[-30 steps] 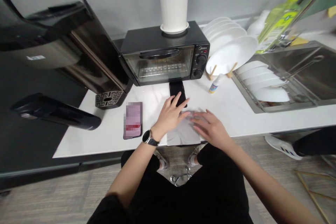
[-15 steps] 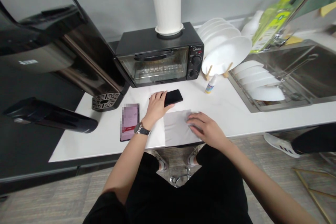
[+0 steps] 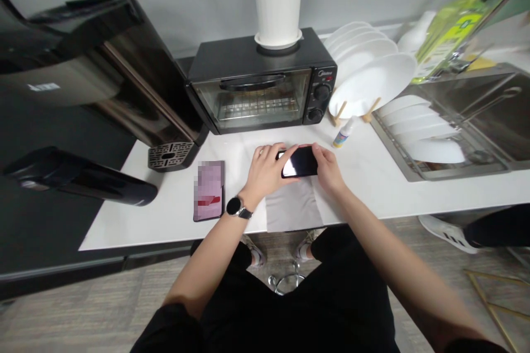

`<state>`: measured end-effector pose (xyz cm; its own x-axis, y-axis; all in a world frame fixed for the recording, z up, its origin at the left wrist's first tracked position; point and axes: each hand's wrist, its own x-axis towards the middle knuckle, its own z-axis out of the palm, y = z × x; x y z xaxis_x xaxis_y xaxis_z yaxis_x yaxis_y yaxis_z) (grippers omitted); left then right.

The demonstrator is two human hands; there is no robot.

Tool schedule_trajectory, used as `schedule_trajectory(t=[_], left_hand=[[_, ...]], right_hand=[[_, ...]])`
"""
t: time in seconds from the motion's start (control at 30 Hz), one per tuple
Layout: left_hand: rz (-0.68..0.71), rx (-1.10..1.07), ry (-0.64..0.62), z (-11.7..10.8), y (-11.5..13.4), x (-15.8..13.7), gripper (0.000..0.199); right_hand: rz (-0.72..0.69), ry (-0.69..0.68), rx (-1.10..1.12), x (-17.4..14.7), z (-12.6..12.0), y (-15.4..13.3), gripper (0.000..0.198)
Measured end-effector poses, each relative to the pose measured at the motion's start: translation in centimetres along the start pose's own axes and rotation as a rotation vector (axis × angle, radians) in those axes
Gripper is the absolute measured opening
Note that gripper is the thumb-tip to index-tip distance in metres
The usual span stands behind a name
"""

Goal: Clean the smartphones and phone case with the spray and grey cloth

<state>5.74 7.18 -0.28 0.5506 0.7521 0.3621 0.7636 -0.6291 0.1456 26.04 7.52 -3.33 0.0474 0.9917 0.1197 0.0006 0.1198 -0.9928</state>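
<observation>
A black smartphone (image 3: 305, 161) is held sideways between my two hands, just above the counter, with a bright reflection on its left part. My left hand (image 3: 267, 170), with a watch on the wrist, grips the phone's left end. The other end is gripped by my right hand (image 3: 329, 168). Below the phone a grey cloth (image 3: 293, 207) lies flat at the counter's front edge. Left of my left wrist lies a second phone (image 3: 210, 190) with a lit, partly blurred screen. A small white spray bottle (image 3: 344, 133) stands beyond my right hand.
A toaster oven (image 3: 265, 88) with a white pot (image 3: 278, 3) on top stands behind. White plates (image 3: 372, 80) lean in a wooden rack beside the sink (image 3: 476, 121), which holds bowls. A dark bottle (image 3: 83, 176) and a drinks machine (image 3: 174, 155) are left. Another person's shoe (image 3: 447, 234) shows right.
My right hand has left the cloth and taken hold of the phone's right end. The phone has moved right and towards me, lifted off the counter by both hands.
</observation>
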Motion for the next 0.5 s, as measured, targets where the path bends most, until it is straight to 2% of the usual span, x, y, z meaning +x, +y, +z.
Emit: schedule_trajectory(t=[0.1,0.2,0.37,0.5], left_hand=[[-0.083,0.056,0.01,-0.1,0.0,-0.1,0.092],[-0.073,0.05,0.029,-0.4,0.1,-0.2,0.085],[-0.078,0.085,0.058,-0.8,0.3,-0.7,0.088],[-0.077,0.084,0.057,-0.9,0.3,-0.9,0.091]], right_hand=[[0.075,0.078,0.163,-0.2,1.0,0.0,0.065],[0.151,0.127,0.289,-0.5,1.3,-0.5,0.058],[0.273,0.014,0.33,0.3,0.8,-1.1,0.056],[0.309,-0.044,0.321,0.5,0.5,-1.5,0.06]])
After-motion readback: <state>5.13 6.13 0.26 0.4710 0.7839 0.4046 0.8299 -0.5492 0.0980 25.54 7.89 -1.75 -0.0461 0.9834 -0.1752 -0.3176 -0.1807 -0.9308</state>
